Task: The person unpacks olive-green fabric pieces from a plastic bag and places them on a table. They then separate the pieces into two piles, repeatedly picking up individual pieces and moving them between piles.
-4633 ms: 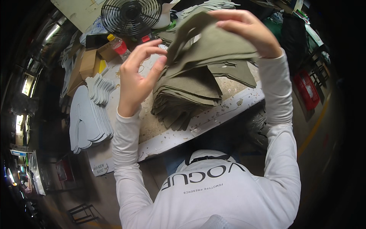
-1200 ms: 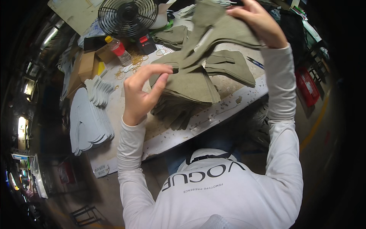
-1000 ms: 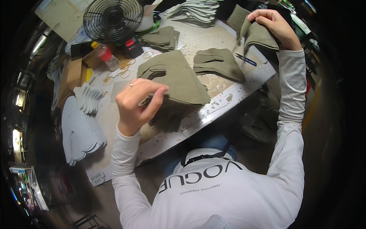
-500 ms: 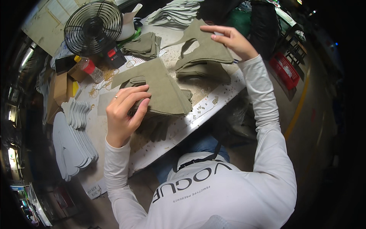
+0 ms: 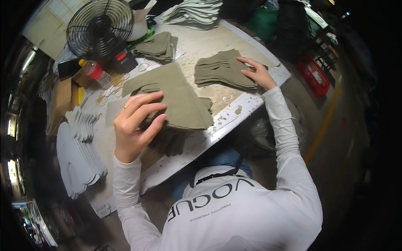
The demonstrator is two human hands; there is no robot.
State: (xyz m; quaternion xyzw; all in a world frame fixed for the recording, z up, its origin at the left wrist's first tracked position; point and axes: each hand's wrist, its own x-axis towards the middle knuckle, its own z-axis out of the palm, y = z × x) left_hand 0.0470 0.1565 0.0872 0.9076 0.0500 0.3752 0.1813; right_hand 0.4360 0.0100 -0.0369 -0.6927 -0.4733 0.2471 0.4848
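A stack of olive-green cut fabric pieces lies in front of me, with a curved cut-out at its left. Over that cut-out hovers or rests my left hand, its fingers curved and apart, gripping nothing visible. A second stack of olive fabric pieces lies flat to the right. My right hand is at its right edge, index finger and thumb near the top piece. A small blue end of something slim shows behind that hand; the rest is hidden.
A black fan and a red-labelled bottle stand at the back left. Pale grey pieces lie left. Another olive stack and a whitish stack sit farther back. Fabric scraps litter the front edge of the table.
My right hand has lowered an olive piece from the air onto the right stack, where it now lies flat. The left hand has barely moved.
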